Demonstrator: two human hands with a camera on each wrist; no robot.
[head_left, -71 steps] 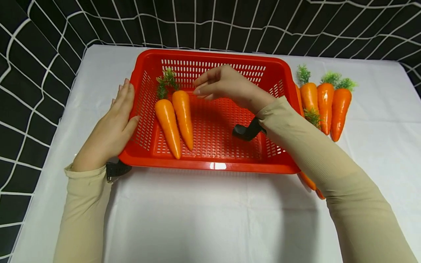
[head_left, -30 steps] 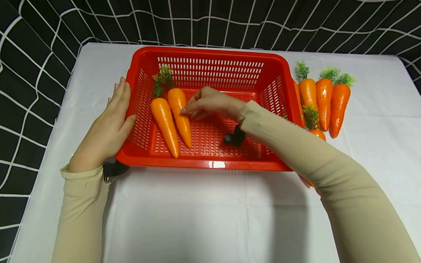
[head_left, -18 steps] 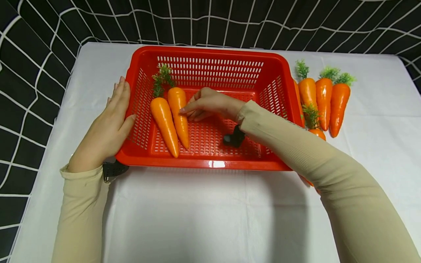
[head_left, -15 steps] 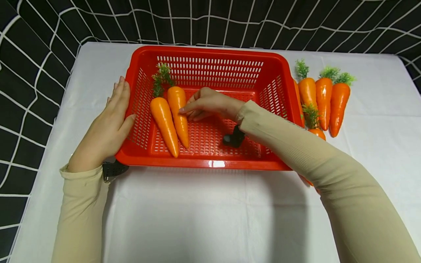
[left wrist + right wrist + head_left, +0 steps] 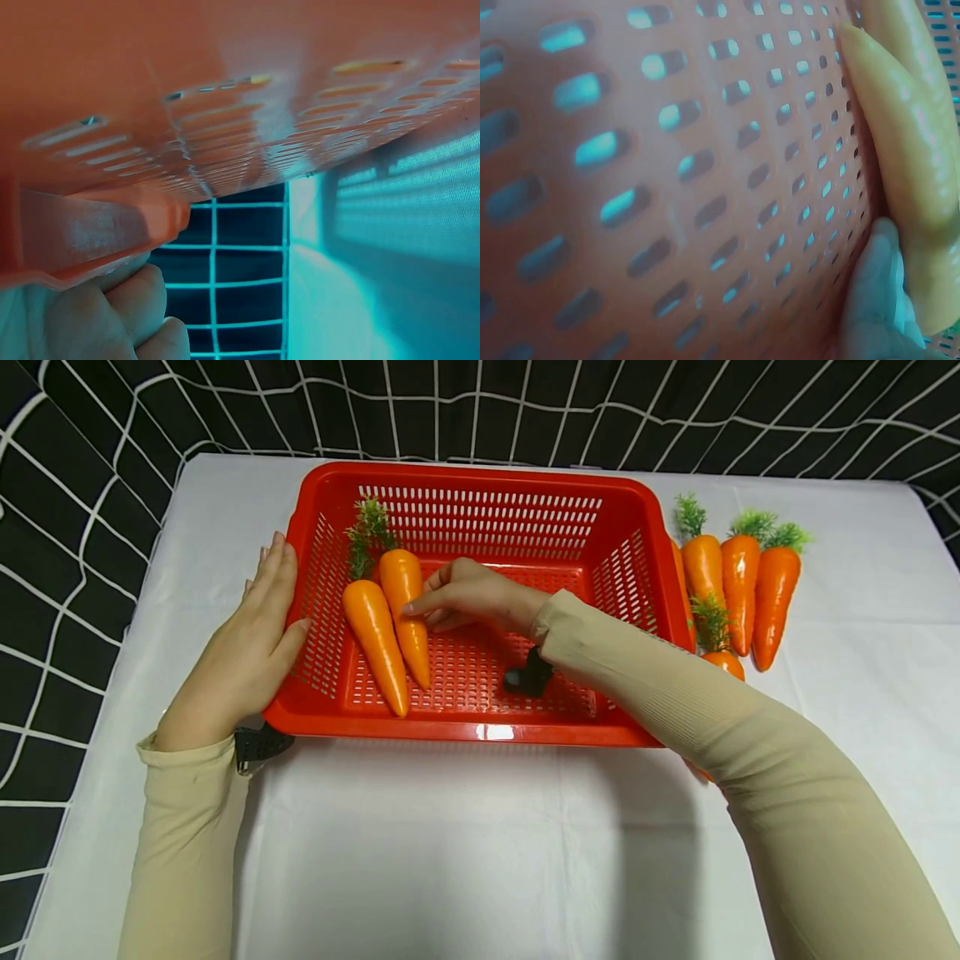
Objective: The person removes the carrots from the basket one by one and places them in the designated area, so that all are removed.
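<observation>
In the head view, a red slotted plastic basket (image 5: 480, 731) stands on the table. Two orange carrots with green leafy tops lie side by side at its left end: a left carrot (image 5: 375, 643) and a right carrot (image 5: 402, 578). My right hand (image 5: 468, 597) reaches into the basket and pinches the right carrot, thumb on top and fingers along its side. In the right wrist view, fingers (image 5: 881, 300) lie beside the carrot near the slotted floor. My left hand (image 5: 243, 652) rests with straight fingers against the basket's left rim; its fingers (image 5: 139, 300) show below the rim in the left wrist view.
Several more carrots (image 5: 776, 602) lie on the white-covered table (image 5: 405, 852) right of the basket, some partly hidden by the basket and right sleeve (image 5: 697, 693). A white net (image 5: 517, 414) over black cloth borders the back and left.
My right hand has come down and left onto the right carrot. That carrot has shifted slightly toward the basket's far side. The left hand stays at the rim.
</observation>
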